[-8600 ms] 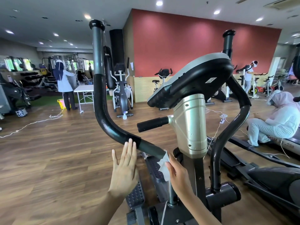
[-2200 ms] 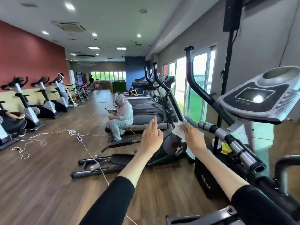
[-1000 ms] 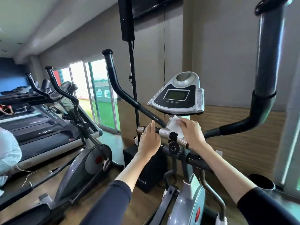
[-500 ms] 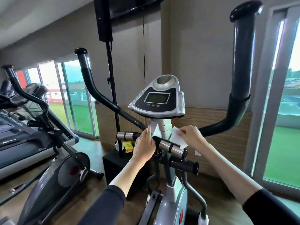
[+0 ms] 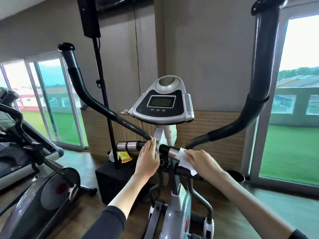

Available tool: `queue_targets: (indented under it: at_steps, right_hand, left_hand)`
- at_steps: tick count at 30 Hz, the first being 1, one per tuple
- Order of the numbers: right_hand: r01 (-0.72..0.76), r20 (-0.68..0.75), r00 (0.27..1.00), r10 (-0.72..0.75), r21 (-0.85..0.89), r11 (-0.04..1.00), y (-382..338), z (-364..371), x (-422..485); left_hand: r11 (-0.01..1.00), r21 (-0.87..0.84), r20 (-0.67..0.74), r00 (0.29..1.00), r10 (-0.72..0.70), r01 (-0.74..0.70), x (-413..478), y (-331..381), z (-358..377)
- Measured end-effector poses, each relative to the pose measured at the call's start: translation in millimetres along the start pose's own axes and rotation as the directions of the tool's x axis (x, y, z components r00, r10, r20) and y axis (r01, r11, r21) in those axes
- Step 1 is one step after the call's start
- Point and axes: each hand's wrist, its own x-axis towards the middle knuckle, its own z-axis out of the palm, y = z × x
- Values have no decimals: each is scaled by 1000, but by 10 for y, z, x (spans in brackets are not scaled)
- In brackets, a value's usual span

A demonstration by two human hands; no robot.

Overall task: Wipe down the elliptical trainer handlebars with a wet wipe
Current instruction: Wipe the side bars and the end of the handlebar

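wipe: my right hand wraps the wet wipe over the short handlebar, right of centre, near me.
left hand: flat, fingers straight, resting mid-bar.
handling: wipe limp, light, damp, so I bunch it in my palm; bar rigid, chrome probably slick.

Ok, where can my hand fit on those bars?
Free: the shiny chrome end of the short left bar, beyond the left hand, and both tall curved black handlebars. Crowded: the middle, where the right hand holds the white wet wipe.
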Motion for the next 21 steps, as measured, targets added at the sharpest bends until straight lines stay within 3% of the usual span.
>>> queue_targets:
  at_steps: [5,8,10,17,21]
  right_hand:
    - [1,-116,992,-44,-350,937,64,394,-6]
    - [33,-362,907,-217,-452,891,64,617,86]
    - [20,-437,858,-269,-495,869,6,694,141]
    - [44,-383,888,-255,-481,875,-236,837,294]
    - [175,-292,894,-341,-473,864,-323,855,315]
  left_hand:
    - [999,-2,-20,998,51,-51,-15,-93,54]
    - [998,-11,-21,998,60,-61,-17,-141,73]
    - [997,-22,-19,997,71,-72,-34,-157,85]
    - [987,69,-23,989,144,-142,-102,-245,117]
    - [987,102,-30,991,132,-128,-142,-330,128]
